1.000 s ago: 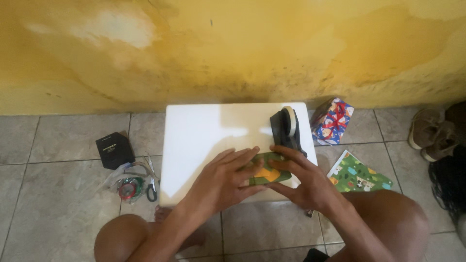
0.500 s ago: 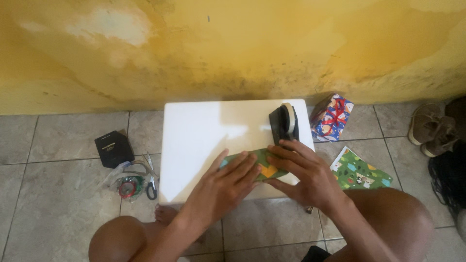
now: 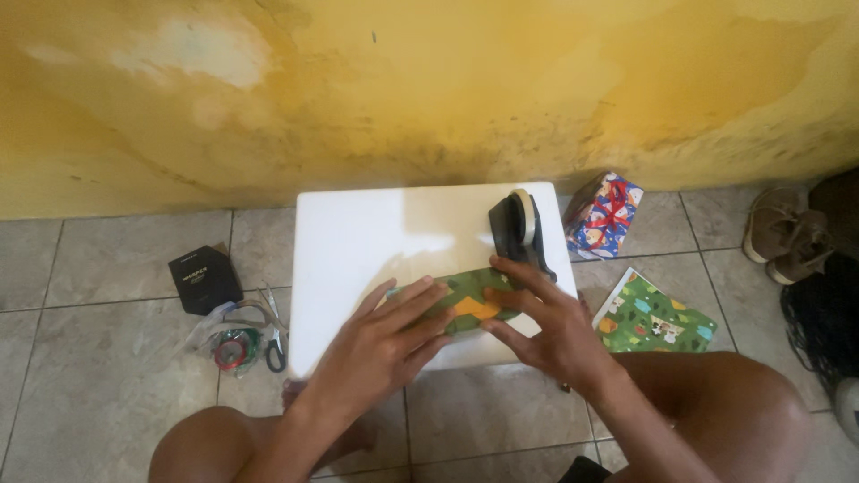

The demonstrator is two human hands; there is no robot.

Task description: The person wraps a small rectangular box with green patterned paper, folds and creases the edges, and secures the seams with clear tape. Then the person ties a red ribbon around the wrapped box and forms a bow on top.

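Observation:
A small parcel in green and orange wrapping paper [image 3: 467,300] lies near the front edge of a low white table [image 3: 376,241]. My left hand [image 3: 380,340] lies flat on its left part, fingers spread over the paper. My right hand [image 3: 537,326] presses on its right end, fingers pointing left. Both hands hold the parcel down on the table. Just behind my right hand stands a black tape dispenser [image 3: 516,230] with a white roll.
A wrapped gift box with red ribbon [image 3: 606,215] sits on the tiles right of the table. A sheet of green patterned paper [image 3: 653,317] lies by my right knee. Left of the table are a black box [image 3: 204,277], scissors [image 3: 274,333] and ribbon [image 3: 231,351]. Sandals [image 3: 787,237] at far right.
The parcel has turned and shifted left under my hands, showing more of its green length. My left fingers have spread wider over it. The view has shifted slightly.

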